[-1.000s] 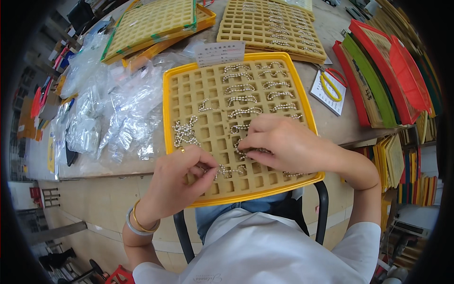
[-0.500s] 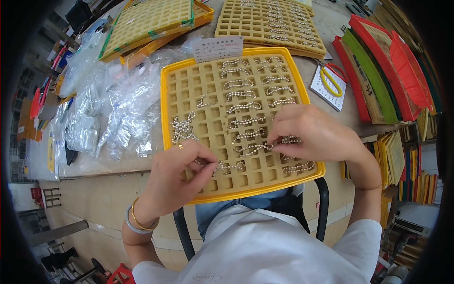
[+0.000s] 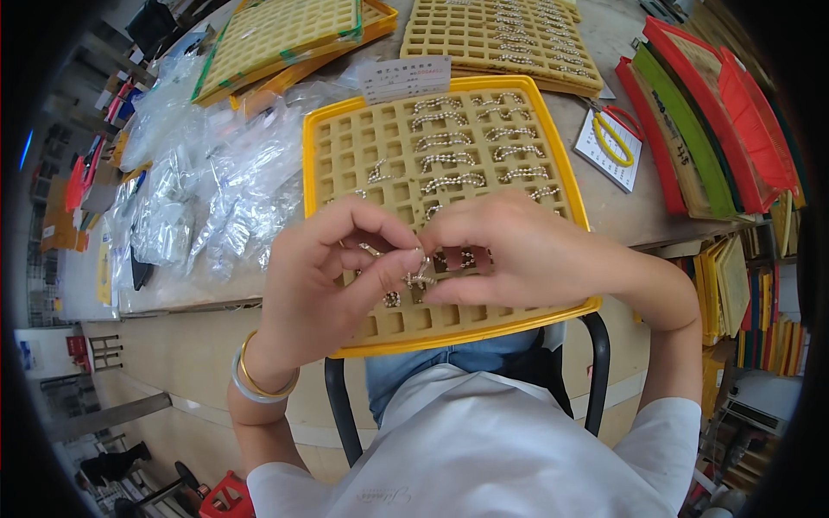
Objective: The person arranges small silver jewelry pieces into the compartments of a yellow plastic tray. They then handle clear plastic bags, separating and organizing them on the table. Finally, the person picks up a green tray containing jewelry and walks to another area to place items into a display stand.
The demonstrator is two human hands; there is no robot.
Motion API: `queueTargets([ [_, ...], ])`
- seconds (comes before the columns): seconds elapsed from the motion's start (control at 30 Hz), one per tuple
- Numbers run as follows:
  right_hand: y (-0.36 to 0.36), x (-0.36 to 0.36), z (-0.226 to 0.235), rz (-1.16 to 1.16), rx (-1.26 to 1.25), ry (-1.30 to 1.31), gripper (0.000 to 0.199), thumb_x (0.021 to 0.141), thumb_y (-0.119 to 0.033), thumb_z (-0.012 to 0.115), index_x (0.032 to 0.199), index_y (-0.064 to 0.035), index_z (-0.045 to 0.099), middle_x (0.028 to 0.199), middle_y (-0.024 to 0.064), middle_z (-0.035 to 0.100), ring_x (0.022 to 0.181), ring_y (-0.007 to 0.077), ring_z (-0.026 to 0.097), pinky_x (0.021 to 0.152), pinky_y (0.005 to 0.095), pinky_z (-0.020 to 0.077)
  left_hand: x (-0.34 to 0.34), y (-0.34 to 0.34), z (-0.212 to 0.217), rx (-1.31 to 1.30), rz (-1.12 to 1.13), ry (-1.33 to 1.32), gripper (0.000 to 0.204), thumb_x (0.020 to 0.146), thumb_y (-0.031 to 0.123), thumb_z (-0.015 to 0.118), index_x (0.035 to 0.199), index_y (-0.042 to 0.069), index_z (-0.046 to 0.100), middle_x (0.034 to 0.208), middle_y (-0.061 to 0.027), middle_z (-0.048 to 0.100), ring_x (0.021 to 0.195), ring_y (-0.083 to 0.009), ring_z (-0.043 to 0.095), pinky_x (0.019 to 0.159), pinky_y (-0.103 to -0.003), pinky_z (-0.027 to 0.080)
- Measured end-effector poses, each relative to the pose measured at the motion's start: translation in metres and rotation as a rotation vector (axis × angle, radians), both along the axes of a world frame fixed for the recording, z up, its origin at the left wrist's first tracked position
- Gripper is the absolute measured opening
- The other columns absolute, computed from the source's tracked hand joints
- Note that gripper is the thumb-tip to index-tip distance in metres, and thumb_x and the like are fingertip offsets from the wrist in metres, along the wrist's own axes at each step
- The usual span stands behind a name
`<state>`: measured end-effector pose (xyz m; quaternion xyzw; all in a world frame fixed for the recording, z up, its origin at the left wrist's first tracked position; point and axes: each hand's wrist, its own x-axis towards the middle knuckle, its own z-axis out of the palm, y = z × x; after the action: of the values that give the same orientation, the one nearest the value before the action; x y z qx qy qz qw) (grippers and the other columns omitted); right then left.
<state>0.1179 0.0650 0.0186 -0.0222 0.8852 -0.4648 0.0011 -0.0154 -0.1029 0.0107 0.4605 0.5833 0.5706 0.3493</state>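
In the head view, a silvery beaded chain [image 3: 420, 279] is over the near part of the yellow-rimmed tray [image 3: 484, 332], pinched between thumb and forefinger of the left hand [image 3: 324, 281]. The right hand [image 3: 518, 250] is just beside it, thumb and forefinger apart (whether they grip the chain too, I cannot tell). More chains [image 3: 454, 181] lie in rows toward the tray's right edge. A white printed slip [image 3: 404, 79] stands at the far edge; the white shirt [image 3: 449, 449] bears small script.
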Motion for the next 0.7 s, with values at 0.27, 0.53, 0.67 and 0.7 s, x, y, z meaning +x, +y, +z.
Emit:
queueTargets([
  [0.27, 0.006, 0.001, -0.01, -0.128, -0.286, -0.076, 0.017, 0.081, -0.012, 0.068, 0.089, 0.0032, 0.068, 0.073, 0.0131, 0.068, 0.067, 0.0165, 0.066, 0.062, 0.0273, 0.0527, -0.013, -0.015, 0.007, -0.055, 0.167, 0.024, 0.014, 0.084, -0.01, 0.061, 0.096, -0.005, 0.056, 0.092, -0.0074, 0.061, 0.081, -0.0091, 0.062, 0.066, -0.019, 0.055],
  [0.53, 0.008, 0.01, 0.004, -0.069, -0.075, -0.089, 0.019, 0.08, -0.009, 0.066, 0.095, 0.002, 0.068, 0.077, 0.0156, 0.068, 0.069, 0.0243, 0.067, 0.067, 0.0319, 0.0527, -0.034, -0.032, 0.0, -0.186, 0.17, 0.437, 0.013, 0.085, -0.006, 0.062, 0.098, -0.003, 0.06, 0.091, -0.0049, 0.063, 0.077, -0.007, 0.061, 0.063, -0.017, 0.05],
  [0.67, 0.003, 0.016, 0.008, -0.055, 0.036, -0.017, 0.02, 0.079, -0.006, 0.064, 0.097, 0.0005, 0.067, 0.079, 0.0161, 0.068, 0.069, 0.028, 0.067, 0.066, 0.0324, 0.0523, -0.036, -0.031, 0.0, -0.128, 0.265, 0.379, 0.012, 0.085, -0.005, 0.062, 0.098, -0.003, 0.061, 0.092, -0.0041, 0.063, 0.077, -0.0061, 0.06, 0.062, -0.017, 0.049],
  [0.7, 0.003, 0.016, 0.009, -0.031, 0.043, -0.017, 0.019, 0.079, -0.005, 0.063, 0.096, 0.0008, 0.066, 0.078, 0.0159, 0.068, 0.069, 0.0283, 0.067, 0.066, 0.0328, 0.0522, -0.036, -0.031, 0.0, -0.097, 0.288, 0.35, 0.012, 0.085, -0.005, 0.062, 0.098, -0.003, 0.061, 0.092, -0.0042, 0.063, 0.077, -0.0062, 0.059, 0.063, -0.017, 0.049],
])
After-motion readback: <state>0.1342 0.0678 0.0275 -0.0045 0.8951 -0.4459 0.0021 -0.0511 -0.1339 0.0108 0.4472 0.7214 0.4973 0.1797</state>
